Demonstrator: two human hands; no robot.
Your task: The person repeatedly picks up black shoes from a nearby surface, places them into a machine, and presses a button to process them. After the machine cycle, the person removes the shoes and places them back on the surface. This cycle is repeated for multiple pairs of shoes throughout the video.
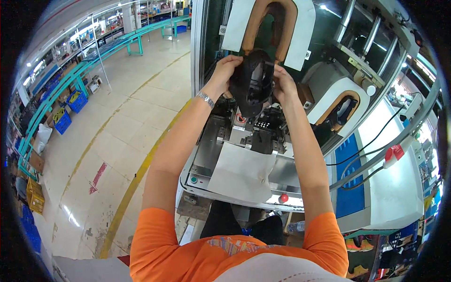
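A factory floor with yellow lines runs left of a grey press machine (pixel 244 155). Above its worktop, the left hand (pixel 224 69) and right hand (pixel 283 83) each grip a black shoe (pixel 252 82), fingers pinching its sides; the shoe's front is hard to make out.

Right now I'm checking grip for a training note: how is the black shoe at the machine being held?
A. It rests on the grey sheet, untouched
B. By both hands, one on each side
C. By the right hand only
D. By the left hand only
B: the left hand and the right hand clasp the black shoe from opposite sides, above the grey sheet.
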